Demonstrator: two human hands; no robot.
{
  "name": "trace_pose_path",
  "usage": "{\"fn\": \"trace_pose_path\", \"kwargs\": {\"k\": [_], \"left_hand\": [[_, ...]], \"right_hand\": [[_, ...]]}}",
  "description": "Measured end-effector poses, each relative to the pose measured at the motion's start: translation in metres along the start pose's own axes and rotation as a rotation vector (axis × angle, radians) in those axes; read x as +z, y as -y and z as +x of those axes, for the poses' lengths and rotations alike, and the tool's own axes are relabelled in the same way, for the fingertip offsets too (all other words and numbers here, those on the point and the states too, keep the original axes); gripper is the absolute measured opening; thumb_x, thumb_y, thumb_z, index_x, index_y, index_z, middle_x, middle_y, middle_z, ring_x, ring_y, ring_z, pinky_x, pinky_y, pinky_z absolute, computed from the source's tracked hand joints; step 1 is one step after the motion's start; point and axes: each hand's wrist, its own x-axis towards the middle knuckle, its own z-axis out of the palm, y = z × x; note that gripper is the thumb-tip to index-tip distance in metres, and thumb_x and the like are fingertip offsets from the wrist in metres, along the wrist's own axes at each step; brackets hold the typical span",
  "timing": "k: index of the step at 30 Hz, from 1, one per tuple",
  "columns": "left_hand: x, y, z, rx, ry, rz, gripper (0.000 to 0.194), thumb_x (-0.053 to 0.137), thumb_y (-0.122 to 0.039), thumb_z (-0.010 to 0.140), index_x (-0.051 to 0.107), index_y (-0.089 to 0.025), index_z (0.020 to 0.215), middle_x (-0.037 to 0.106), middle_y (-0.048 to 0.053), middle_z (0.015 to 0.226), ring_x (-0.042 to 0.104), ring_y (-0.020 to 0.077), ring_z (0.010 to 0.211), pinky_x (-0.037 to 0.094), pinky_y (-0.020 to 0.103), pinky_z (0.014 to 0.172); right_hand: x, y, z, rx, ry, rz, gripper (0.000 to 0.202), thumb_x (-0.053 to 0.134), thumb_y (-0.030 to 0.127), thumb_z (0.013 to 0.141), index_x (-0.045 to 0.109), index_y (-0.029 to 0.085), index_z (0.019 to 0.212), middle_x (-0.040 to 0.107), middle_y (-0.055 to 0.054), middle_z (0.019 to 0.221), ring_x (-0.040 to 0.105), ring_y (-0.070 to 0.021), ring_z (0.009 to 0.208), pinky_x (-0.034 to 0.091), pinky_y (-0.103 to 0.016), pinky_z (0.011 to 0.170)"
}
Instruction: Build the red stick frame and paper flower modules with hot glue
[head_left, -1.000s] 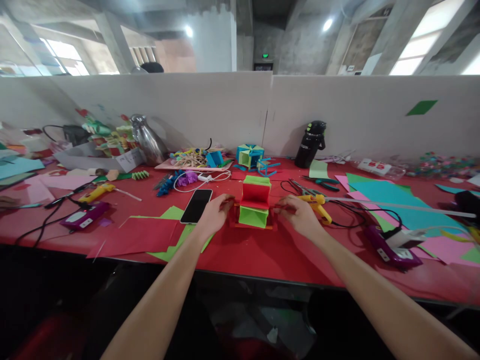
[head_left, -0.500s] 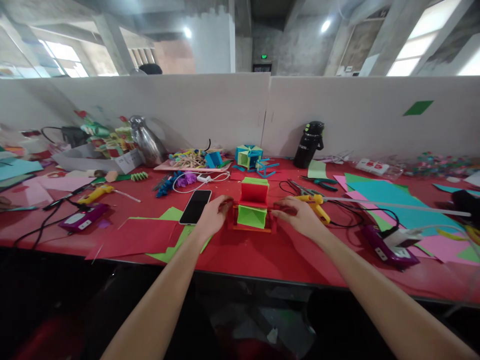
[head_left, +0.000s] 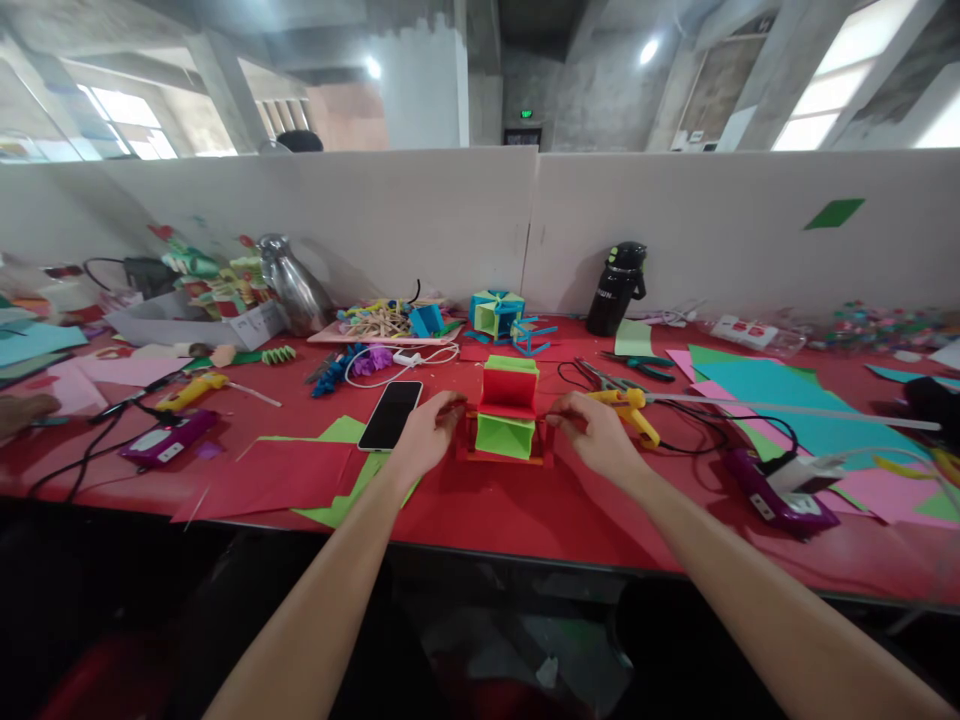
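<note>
Two hands flank a red-and-green folded paper model (head_left: 507, 410) on the red table (head_left: 510, 510), beside a phone (head_left: 390, 414). Left hand (head_left: 426, 432) and right hand (head_left: 600, 432) pinch its base edges with curled fingers. Light, crushable paper; those stiffer base edges seem the safest hold.

My single view: head-worn camera, looking forward and slightly down across red counter (head_left: 480, 500) toward white partition (head_left: 450, 220). Near edge of counter close below me; both forearms run up from bottom of frame. Wide lens, ceiling visible above partition. No second view to compare.
</note>
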Motion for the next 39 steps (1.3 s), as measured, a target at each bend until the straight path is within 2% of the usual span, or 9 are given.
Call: {"fn": "trace_pose_path", "kwargs": {"k": [7, 17, 24, 31, 33, 36, 39], "left_hand": [[-0.002, -0.002, -0.003, 0.019, 0.006, 0.035, 0.025, 0.049, -0.029, 0.090, 0.068, -0.017, 0.099, 0.073, 0.007, 0.102, 0.068, 0.0220, 0.096, 0.051, 0.032, 0.087], [0.001, -0.001, -0.008, 0.069, -0.066, 0.278, 0.018, 0.053, -0.024, 0.090, 0.071, -0.022, 0.091, 0.074, 0.002, 0.092, 0.065, 0.0198, 0.086, 0.046, 0.029, 0.078], [0.003, -0.002, -0.011, 0.084, -0.065, 0.263, 0.018, 0.053, -0.021, 0.091, 0.071, -0.021, 0.093, 0.075, 0.003, 0.094, 0.066, 0.0190, 0.087, 0.048, 0.029, 0.081], [0.010, 0.001, -0.009, 0.088, -0.060, 0.198, 0.020, 0.054, -0.026, 0.093, 0.070, -0.020, 0.103, 0.074, 0.005, 0.103, 0.067, 0.0193, 0.090, 0.051, 0.031, 0.085], [0.012, 0.000, -0.009, 0.112, -0.091, 0.188, 0.021, 0.055, -0.027, 0.093, 0.068, -0.018, 0.107, 0.072, 0.007, 0.105, 0.067, 0.0194, 0.090, 0.051, 0.032, 0.084], [0.010, -0.012, -0.012, 0.188, -0.225, 0.156, 0.022, 0.055, -0.025, 0.092, 0.065, -0.018, 0.111, 0.069, 0.008, 0.106, 0.065, 0.0180, 0.089, 0.052, 0.031, 0.081], [0.001, -0.038, -0.022, 0.267, -0.329, 0.094, 0.012, 0.056, -0.024, 0.093, 0.065, -0.018, 0.098, 0.068, 0.006, 0.094, 0.063, 0.0166, 0.087, 0.050, 0.029, 0.079]], "right_hand": [[0.000, 0.003, -0.002, -0.021, -0.006, -0.004, 0.010, 0.056, 0.021, 0.087, 0.063, 0.019, 0.080, 0.066, -0.004, 0.079, 0.059, -0.0196, 0.076, 0.046, -0.033, 0.073], [-0.009, 0.009, -0.007, -0.005, 0.006, -0.017, 0.010, 0.056, 0.022, 0.088, 0.062, 0.020, 0.081, 0.066, -0.005, 0.080, 0.060, -0.0208, 0.075, 0.046, -0.034, 0.072], [-0.010, 0.010, -0.010, -0.002, 0.011, -0.032, 0.007, 0.057, 0.021, 0.088, 0.062, 0.019, 0.083, 0.065, -0.005, 0.081, 0.059, -0.0206, 0.076, 0.046, -0.034, 0.072], [-0.011, 0.004, -0.009, 0.010, -0.008, -0.057, 0.008, 0.055, 0.021, 0.088, 0.062, 0.019, 0.084, 0.067, -0.006, 0.083, 0.061, -0.0209, 0.078, 0.047, -0.035, 0.074], [-0.011, 0.001, -0.009, 0.018, -0.021, -0.064, 0.008, 0.056, 0.022, 0.088, 0.063, 0.019, 0.085, 0.068, -0.006, 0.084, 0.062, -0.0212, 0.080, 0.048, -0.035, 0.075], [-0.011, -0.001, -0.008, 0.033, -0.031, -0.087, 0.009, 0.056, 0.023, 0.087, 0.063, 0.019, 0.085, 0.068, -0.006, 0.085, 0.063, -0.0219, 0.081, 0.048, -0.036, 0.077], [-0.012, 0.001, -0.008, 0.032, -0.022, -0.118, 0.009, 0.055, 0.021, 0.086, 0.064, 0.019, 0.085, 0.068, -0.006, 0.085, 0.063, -0.0225, 0.082, 0.049, -0.037, 0.077]]}}
